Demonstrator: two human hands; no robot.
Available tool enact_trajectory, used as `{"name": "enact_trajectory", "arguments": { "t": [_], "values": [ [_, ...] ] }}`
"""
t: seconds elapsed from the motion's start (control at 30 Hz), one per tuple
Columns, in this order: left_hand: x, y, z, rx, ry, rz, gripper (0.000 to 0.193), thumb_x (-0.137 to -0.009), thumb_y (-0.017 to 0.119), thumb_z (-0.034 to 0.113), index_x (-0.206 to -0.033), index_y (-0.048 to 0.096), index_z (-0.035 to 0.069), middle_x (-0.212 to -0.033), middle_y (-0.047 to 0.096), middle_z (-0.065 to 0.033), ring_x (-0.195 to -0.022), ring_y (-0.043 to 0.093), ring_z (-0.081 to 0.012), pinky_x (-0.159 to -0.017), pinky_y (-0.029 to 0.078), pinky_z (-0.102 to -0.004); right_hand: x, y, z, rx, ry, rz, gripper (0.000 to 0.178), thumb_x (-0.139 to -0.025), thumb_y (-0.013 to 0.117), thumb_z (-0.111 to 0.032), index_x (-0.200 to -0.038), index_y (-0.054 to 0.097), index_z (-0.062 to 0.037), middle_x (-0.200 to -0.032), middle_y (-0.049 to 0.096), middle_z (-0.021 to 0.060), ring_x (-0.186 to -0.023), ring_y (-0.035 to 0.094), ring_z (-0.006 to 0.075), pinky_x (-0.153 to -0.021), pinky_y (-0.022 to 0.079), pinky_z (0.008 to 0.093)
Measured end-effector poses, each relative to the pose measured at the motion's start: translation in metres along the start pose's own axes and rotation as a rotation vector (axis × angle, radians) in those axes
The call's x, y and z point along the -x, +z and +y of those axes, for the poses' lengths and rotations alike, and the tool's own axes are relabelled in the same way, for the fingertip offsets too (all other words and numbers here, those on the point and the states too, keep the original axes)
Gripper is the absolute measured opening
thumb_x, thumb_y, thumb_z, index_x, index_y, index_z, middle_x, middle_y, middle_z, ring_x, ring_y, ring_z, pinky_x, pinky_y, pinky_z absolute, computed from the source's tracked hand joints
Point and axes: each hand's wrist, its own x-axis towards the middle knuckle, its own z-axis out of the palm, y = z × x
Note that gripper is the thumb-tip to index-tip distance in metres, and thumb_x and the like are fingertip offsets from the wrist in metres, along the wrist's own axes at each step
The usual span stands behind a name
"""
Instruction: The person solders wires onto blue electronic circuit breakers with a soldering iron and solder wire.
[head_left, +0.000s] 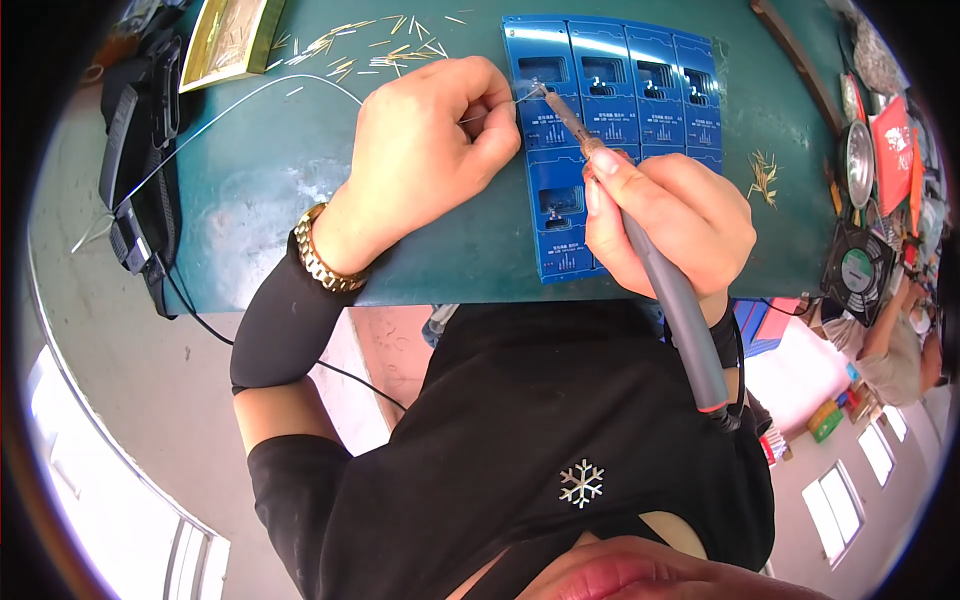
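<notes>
My right hand (695, 215) is wrapped round the grey handle of a soldering iron (678, 310). The iron's tip meets the upper left part of a panel of blue circuit boards (598, 150), at the cut-out of one board. Fingers closed in a pinch, my left hand (420, 150) holds a thin solder wire (200, 128), whose short end reaches toward the iron's tip. The wire's long tail curves away to the left. The panel lies flat on the green table and bears several boards in rows. My right hand hides part of its lower right.
Thin metal pins (390, 48) lie scattered at the back of the green table (250, 210), near a yellow-rimmed tray (228, 75). Another small pile of pins (763, 180) sits right of the panel. A black fan (858, 270) and a round metal dish (857, 165) stand at the right edge.
</notes>
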Motion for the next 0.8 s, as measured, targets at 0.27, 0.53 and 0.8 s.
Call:
{"name": "enact_trajectory", "arguments": {
  "t": [0.27, 0.53, 0.8],
  "values": [
    [-0.004, -0.002, 0.001, 0.020, 0.018, 0.028, 0.005, -0.077, 0.068, 0.007, -0.078, 0.063, 0.006, -0.067, 0.061, -0.0066, -0.058, 0.062, -0.0186, -0.055, 0.050, -0.0297, 0.001, -0.002, 0.002, 0.022, -0.021, -0.003, 0.025, -0.065, 0.077, 0.006, -0.089, 0.072, 0.0004, -0.061, 0.054, 0.0040, -0.048, 0.055, 0.0161, -0.043, 0.043, 0.0254],
    [-0.010, -0.006, -0.001, -0.016, 0.120, 0.187, 0.009, -0.080, 0.077, 0.006, -0.087, 0.071, 0.008, -0.073, 0.062, -0.0037, -0.060, 0.060, -0.0115, -0.055, 0.048, -0.0229, -0.004, -0.017, 0.006, 0.016, 0.065, 0.174, 0.027, -0.068, 0.075, 0.006, -0.094, 0.071, -0.0003, -0.064, 0.062, 0.0082, -0.051, 0.060, 0.0191, -0.047, 0.047, 0.0266],
    [-0.019, 0.020, 0.020, -0.006, 0.167, 0.149, 0.009, -0.076, 0.077, 0.007, -0.081, 0.070, 0.006, -0.073, 0.061, -0.0032, -0.060, 0.060, -0.0157, -0.057, 0.048, -0.0283, 0.012, -0.041, 0.018, -0.001, 0.126, 0.107, 0.011, -0.078, 0.070, 0.008, -0.089, 0.067, 0.0076, -0.070, 0.068, 0.0145, -0.061, 0.066, 0.0184, -0.056, 0.052, 0.0250]
  ]
}}
